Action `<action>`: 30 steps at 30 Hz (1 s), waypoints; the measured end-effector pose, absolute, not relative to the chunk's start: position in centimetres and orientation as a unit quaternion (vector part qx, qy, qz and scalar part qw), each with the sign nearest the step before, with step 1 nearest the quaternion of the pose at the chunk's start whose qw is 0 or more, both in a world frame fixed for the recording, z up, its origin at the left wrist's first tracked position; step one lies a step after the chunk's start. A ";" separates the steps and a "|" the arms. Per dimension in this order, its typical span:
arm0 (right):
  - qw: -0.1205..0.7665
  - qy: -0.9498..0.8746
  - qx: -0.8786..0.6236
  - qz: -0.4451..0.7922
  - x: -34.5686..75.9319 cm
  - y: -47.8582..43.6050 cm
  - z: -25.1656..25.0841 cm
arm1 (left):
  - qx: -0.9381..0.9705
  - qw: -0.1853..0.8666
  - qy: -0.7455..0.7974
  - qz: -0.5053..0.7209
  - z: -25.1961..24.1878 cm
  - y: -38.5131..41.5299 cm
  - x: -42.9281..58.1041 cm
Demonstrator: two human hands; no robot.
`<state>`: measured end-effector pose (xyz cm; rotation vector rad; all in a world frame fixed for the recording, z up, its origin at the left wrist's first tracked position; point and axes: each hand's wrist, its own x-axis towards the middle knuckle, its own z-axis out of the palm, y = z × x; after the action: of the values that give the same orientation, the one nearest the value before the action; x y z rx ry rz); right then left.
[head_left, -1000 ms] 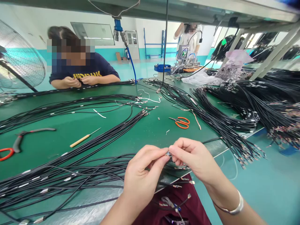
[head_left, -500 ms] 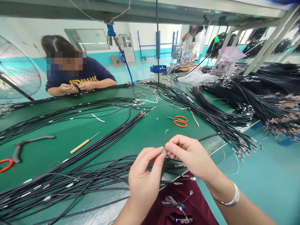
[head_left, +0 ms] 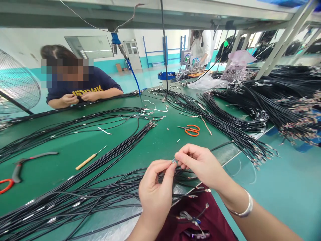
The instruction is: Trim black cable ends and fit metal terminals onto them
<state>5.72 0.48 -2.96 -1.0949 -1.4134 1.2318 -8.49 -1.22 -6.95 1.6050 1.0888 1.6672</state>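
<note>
I see L hand (head_left: 155,187) pinching tiny connector (head_left: 173,161), prob. fingertip-held b/c it's small; R hand (head_left: 198,164) at its end, can't tell grip.

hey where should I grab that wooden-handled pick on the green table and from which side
Probably by the wooden handle, with the left hand coming from the near left: that thick end points toward you and left, while the thin spike points away and right. Black cables run along its right side.

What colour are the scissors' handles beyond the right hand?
The scissors' handles are orange in the head view.
</note>
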 end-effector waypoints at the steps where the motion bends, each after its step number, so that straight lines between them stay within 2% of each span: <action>1: 0.467 -0.577 -0.446 0.500 5.7 0.5 -3.0 | 0.591 0.296 0.412 0.627 -7.0 -1.2 -8.4; 11: 0.462 -0.583 -0.438 0.506 5.6 0.7 -3.0 | 0.613 0.278 0.416 0.611 -7.2 -1.1 -9.0; 23: 0.475 -0.565 -0.431 0.520 5.6 0.7 -3.2 | 0.557 0.310 0.437 0.635 -7.4 -1.3 -8.4; 30: 0.474 -0.573 -0.426 0.516 6.1 0.5 -3.9 | 0.639 0.277 0.394 0.600 -7.0 -0.8 -9.0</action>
<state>6.08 0.51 -3.93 -1.0409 -1.4011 1.2625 -8.97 -0.81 -7.05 1.7164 1.0567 1.6106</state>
